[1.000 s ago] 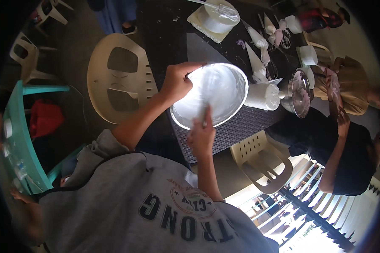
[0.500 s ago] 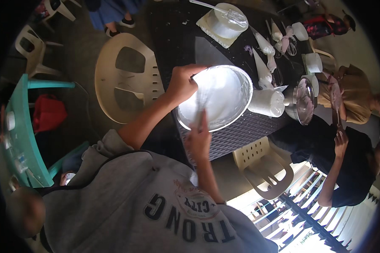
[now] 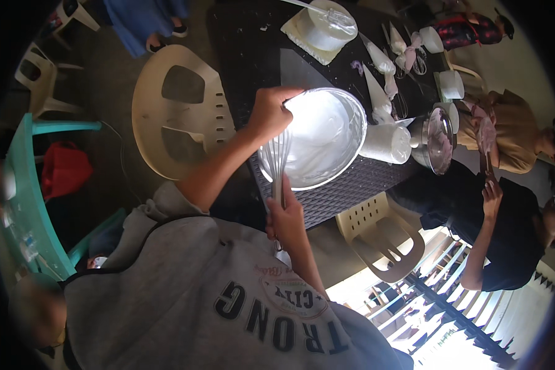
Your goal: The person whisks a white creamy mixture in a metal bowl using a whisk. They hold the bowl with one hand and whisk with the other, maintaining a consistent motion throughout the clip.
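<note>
My left hand (image 3: 270, 115) grips the far-left rim of a wide bowl (image 3: 359, 132), which is tilted toward me. White cream (image 3: 320, 132) coats its inside, and bright light washes out part of it. A wire whisk (image 3: 279, 153) is in my right hand (image 3: 287, 221), fingers wrapped round its handle. Its wires cross the bowl's near-left side, just below my left hand. Whether the wires touch the cream, I cannot tell. Right of the bowl, and close to it, a white cylinder-shaped thing (image 3: 385, 144) lies on the table.
On the dark woven table (image 3: 246, 55) are a white cake (image 3: 327, 28), filled piping bags (image 3: 379, 92) and a metal bowl (image 3: 438, 139) of pink cream. A person in black (image 3: 505, 228) works at the right. Beige chairs (image 3: 145, 117) stand at the left and near side.
The whisk, blurred inside the bowl before, now shows sharply at the bowl's near-left edge. My right hand has shifted slightly left and nearer. My left hand keeps its hold on the rim.
</note>
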The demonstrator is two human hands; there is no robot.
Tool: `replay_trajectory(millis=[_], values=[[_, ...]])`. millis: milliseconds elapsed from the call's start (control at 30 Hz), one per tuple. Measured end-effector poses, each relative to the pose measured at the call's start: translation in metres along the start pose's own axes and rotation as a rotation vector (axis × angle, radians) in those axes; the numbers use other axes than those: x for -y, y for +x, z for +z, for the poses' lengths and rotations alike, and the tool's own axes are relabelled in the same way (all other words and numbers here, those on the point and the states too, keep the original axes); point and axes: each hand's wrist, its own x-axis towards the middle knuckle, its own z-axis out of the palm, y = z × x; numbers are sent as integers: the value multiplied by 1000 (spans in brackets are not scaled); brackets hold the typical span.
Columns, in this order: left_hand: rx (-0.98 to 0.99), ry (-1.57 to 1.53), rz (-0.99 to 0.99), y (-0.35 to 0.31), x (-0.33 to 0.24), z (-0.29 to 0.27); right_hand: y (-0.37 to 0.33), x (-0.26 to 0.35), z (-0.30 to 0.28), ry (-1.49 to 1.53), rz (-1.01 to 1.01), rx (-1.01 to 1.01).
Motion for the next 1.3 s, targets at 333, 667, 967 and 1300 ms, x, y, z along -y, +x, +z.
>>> replay_trajectory(millis=[333,667,967,1300], values=[[57,33,31,0,-12,-7,24,61,-37,222,211,42],[109,15,-28,-7,-18,-1,18,36,-45,224,274,-11],[51,-22,-5,-5,-15,0,10,17,-34,219,235,-7],[89,16,50,-8,-23,0,-22,93,-29,685,501,263]])
